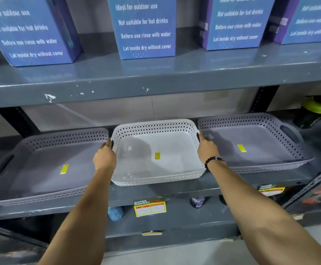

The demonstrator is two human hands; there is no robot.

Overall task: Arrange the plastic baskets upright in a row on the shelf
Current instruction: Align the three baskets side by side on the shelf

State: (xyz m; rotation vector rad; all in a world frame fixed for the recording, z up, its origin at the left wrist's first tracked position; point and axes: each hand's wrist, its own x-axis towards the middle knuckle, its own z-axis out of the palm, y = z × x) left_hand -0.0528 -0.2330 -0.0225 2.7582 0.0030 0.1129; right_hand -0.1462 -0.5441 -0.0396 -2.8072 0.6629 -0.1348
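Three shallow perforated plastic baskets lie flat, open side up, side by side on the grey middle shelf (175, 190). The white basket (167, 165) is in the centre, with a yellow sticker inside. My left hand (105, 156) grips its left rim and my right hand (207, 148), with a dark bead bracelet at the wrist, grips its right rim. A lilac basket (47, 169) lies to the left and another lilac basket (251, 142) to the right, each with a yellow sticker and a side handle hole.
Several blue printed boxes (146, 29) stand on the shelf above. A black and lime-green item (317, 109) sits at the far right of the middle shelf. Price tags (149, 207) hang on the shelf edge, with bottles on the level below.
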